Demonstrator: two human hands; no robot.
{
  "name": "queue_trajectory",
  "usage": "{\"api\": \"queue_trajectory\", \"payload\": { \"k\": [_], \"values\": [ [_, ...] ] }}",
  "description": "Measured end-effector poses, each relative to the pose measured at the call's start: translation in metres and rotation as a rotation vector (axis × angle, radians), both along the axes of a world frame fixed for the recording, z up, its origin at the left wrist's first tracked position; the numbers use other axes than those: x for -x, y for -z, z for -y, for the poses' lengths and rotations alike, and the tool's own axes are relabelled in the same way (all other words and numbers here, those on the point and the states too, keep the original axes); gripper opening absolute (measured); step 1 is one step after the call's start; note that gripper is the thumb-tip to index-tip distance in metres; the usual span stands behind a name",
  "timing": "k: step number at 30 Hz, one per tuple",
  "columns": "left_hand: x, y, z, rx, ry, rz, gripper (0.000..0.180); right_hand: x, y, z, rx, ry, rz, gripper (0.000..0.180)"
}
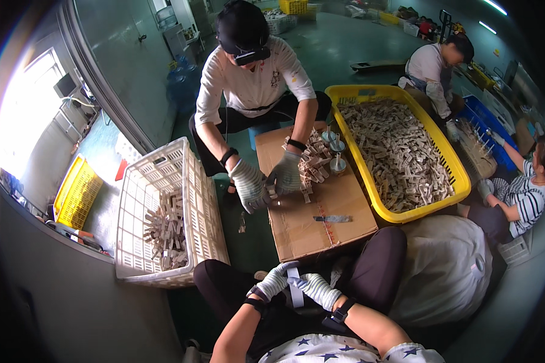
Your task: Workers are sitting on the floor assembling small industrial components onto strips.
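Note:
Both my hands wear striped knit gloves with grey fingers and meet low over my lap, near the cardboard box's front edge. A pale, narrow strip point(295, 288) hangs between them; its material is unclear. The fingers of my left hand point(272, 282) close at the strip's upper end. My right hand point(318, 290) pinches it from the other side, just below. On the cardboard box point(297, 233) lie a heap of small pale brown pieces point(313, 160), a flat grey strip point(333, 218) and several round metal discs with upright pins point(338, 164).
Across the box a seated person point(257, 85) in gloves handles a small piece. A white slatted crate point(188, 199) stands left, a yellow bin point(363, 187) of similar pieces right. A white sack point(445, 266) sits beside my right knee. Two more people point(430, 75) work at the far right.

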State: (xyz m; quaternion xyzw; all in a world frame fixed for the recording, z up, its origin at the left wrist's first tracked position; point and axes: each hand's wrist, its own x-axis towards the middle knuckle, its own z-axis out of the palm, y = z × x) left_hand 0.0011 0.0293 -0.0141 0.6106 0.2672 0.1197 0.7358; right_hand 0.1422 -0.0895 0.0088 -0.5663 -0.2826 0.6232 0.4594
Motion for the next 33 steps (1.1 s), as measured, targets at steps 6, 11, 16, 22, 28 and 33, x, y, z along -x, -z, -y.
{"api": "queue_trajectory", "payload": {
  "k": [6, 11, 16, 22, 28, 33],
  "values": [
    [-0.004, 0.01, 0.011, -0.015, -0.054, -0.009, 0.053, -0.002, 0.008, 0.007, -0.133, 0.047, -0.207, 0.034],
    [0.0, 0.019, 0.014, 0.209, -0.164, 0.031, 0.047, -0.06, -0.083, -0.007, -0.141, -0.73, 0.908, 0.059],
    [-0.001, 0.014, 0.02, 0.065, -0.127, 0.01, 0.046, -0.141, -0.095, -0.07, -0.161, -0.305, 1.601, 0.02],
    [0.003, 0.027, 0.019, 0.173, -0.126, 0.053, 0.046, -0.155, -0.063, -0.09, -0.012, -0.389, 1.86, 0.021],
    [0.006, 0.045, 0.018, 0.484, -0.18, 0.109, 0.051, -0.154, -0.081, -0.073, 0.127, -0.486, 1.802, 0.021],
    [0.005, 0.036, 0.028, 0.198, -0.109, 0.032, 0.047, -0.159, -0.093, -0.065, 0.215, -0.555, 1.7, 0.025]
  ]
}}
